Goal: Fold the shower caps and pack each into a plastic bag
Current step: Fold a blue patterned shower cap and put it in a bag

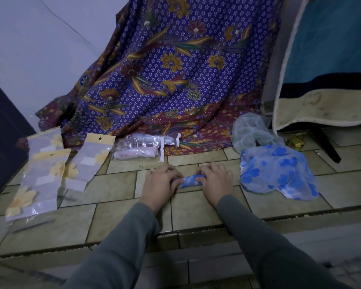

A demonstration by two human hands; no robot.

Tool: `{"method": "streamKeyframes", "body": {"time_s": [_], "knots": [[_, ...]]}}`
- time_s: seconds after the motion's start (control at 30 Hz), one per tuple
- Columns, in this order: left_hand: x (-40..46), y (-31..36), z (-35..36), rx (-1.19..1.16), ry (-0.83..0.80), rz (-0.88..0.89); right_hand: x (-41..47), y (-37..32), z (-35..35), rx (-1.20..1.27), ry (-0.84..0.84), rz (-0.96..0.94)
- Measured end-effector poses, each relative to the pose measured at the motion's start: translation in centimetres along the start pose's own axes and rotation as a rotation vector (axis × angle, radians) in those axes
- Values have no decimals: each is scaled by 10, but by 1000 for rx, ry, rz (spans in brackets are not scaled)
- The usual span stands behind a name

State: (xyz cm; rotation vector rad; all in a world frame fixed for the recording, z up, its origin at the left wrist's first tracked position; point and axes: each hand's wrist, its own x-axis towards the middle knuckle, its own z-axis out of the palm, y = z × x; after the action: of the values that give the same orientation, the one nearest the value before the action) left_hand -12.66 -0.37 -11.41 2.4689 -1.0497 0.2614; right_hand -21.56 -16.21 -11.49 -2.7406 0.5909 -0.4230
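Note:
A blue-and-white shower cap rolled into a tight tube (189, 181) lies on the tiled floor in front of me. My left hand (161, 185) grips its left end and my right hand (214, 182) grips its right end, fingers curled over the roll. To the right lies an unfolded blue-flowered shower cap (277, 172), and behind it a crumpled greenish shower cap (251, 132). Clear plastic bags holding folded caps (140, 148) lie beyond my hands. Flat plastic bags with yellow flowers (40, 176) are spread at the left.
A purple patterned cloth (175, 76) hangs down at the back and spills onto the floor. A blue-covered piece of furniture (325, 69) with a dark leg (325, 144) stands at the right. A dark door (2, 138) is at the far left.

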Motion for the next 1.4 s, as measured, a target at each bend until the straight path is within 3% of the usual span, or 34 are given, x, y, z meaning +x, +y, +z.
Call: {"method": "streamKeyframes", "body": {"time_s": [0.17, 0.33, 0.5, 0.7, 0.83, 0.93, 1.07, 1.23, 1.33, 1.4], "knots": [[-2, -2, 2, 147, -29, 38, 3, 2, 3, 12, 10, -7], [2, 5, -3, 203, -160, -22, 6, 3, 4, -5, -28, 12], [6, 5, -4, 264, -217, 92, 3, 4, 4, -38, -44, 6], [3, 2, 2, 302, -90, 261, 1, 4, 6, -35, -45, 1], [4, 3, 2, 273, -72, 266, 7, 1, 5, 27, -125, 14], [-9, -11, -8, 188, -53, 120, 12, -12, 6, 106, -146, -40], [-40, -53, -39, 136, 90, -230, 27, -60, 11, 187, -56, -139], [-65, -119, -95, 199, 286, -617, 47, -165, 48, 28, -250, -401], [-73, -145, -113, 251, 313, -710, 46, -225, 73, 22, -328, -626], [-76, -157, -118, 235, 316, -745, 50, -253, 86, 61, -355, -670]]}}
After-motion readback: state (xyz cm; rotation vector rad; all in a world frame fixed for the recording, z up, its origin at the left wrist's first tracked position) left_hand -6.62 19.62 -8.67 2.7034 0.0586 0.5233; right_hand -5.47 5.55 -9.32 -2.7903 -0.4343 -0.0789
